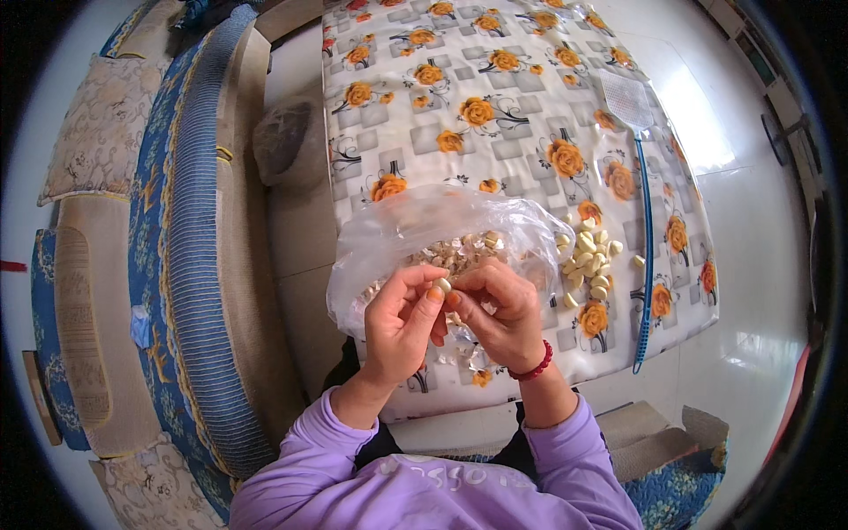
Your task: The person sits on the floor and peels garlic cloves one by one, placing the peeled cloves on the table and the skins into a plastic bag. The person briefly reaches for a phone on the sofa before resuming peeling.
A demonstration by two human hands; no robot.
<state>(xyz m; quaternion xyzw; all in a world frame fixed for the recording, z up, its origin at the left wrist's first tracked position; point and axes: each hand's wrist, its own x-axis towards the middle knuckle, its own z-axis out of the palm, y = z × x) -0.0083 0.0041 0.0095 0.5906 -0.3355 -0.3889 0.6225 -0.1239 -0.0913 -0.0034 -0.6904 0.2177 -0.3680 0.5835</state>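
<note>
A pale garlic clove (442, 285) is pinched between the thumb and fingers of my left hand (405, 324). The fingertips of my right hand (501, 311) meet at the clove's right side; whether they grip a bit of skin there is too small to tell. Both hands are above a clear plastic bag (391, 232) spread on the table. Unpeeled garlic cloves and papery skins (457, 250) fill the bag's opening. To the right of the bag lies a loose pile of peeled garlic cloves (586, 255). Scraps of skin (467, 354) are scattered below my hands.
The table (464, 165) has a flowered plastic cover. A fly swatter with a blue handle (646, 245) lies along its right side. On the left stands a long sofa (199, 199) with blue covers. A plastic bag (285, 142) with something dark inside sits between sofa and table.
</note>
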